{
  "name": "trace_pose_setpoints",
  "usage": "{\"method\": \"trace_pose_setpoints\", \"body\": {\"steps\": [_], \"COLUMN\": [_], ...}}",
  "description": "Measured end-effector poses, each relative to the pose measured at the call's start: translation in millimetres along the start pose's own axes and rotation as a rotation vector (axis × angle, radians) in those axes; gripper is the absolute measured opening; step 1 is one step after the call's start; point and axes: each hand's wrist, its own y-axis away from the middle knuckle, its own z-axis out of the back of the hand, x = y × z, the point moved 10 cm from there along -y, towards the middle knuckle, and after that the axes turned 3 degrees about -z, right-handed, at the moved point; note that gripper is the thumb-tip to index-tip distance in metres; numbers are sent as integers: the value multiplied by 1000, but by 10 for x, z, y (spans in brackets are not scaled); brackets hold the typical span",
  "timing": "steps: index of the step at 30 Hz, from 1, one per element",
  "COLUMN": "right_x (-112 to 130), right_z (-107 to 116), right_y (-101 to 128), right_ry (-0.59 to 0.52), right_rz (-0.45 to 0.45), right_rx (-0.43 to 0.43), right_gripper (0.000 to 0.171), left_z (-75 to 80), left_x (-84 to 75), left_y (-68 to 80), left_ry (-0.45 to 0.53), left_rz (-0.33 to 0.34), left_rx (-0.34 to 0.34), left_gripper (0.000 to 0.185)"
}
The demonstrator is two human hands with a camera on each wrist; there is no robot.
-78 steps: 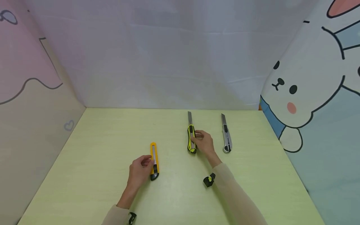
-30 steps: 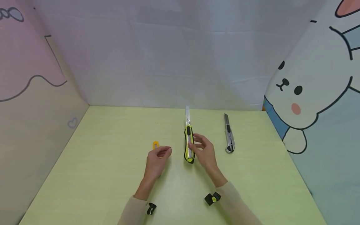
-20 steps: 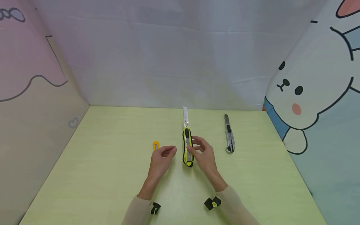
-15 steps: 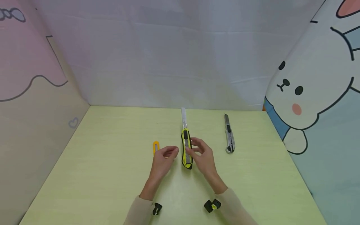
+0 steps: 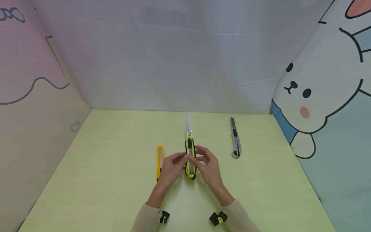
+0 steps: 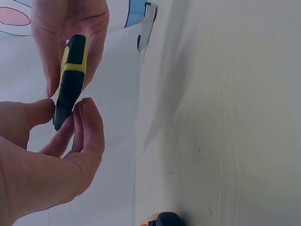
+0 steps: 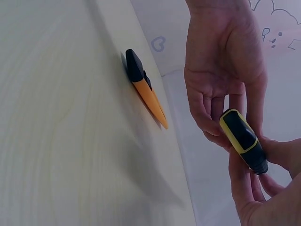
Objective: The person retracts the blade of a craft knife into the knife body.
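A yellow-and-black utility knife [image 5: 190, 161], its long blade extended toward the back wall, is held above the table between both hands. My right hand [image 5: 210, 168] pinches its right side between thumb and fingers. On the opposite side, my left hand [image 5: 171, 170] pinches the handle too, the two thumbs almost meeting over it. Both wrist views show the knife's butt end [image 6: 73, 80] with fingers and thumbs at its edges. Left of the left hand lies an orange utility knife [image 5: 160, 158], its black end partly hidden by that hand in the head view.
A silver-grey utility knife [image 5: 236, 141] with its blade out lies at the back right of the pale table [image 5: 87, 180]. Cloth walls with cartoon prints [image 5: 304, 93] enclose the table at the back and sides. A black camera mount sits on each wrist.
My left hand has moved from the orange knife rightward onto the yellow-and-black knife. My right hand has lifted that knife and brought it left and nearer to me.
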Motion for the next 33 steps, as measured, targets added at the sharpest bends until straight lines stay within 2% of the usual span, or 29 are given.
{"method": "trace_pose_setpoints", "body": {"steps": [7, 13, 20, 33], "right_x": [-23, -3, 12, 65], "right_z": [-13, -1, 30, 108], "right_y": [38, 47, 16, -76], "right_ry": [-27, -49, -24, -4], "right_rz": [-23, -39, -68, -89], "right_rx": [8, 9, -6, -56], "right_gripper": [48, 44, 38, 37], "left_z": [-19, -1, 3, -27], "left_x": [-12, -72, -96, -76], "left_y": [26, 63, 77, 105], "left_ry": [4, 14, 20, 36], "left_rz": [-21, -34, -38, -69], "left_rx": [16, -12, -47, -9], "left_gripper": [39, 39, 33, 34]}}
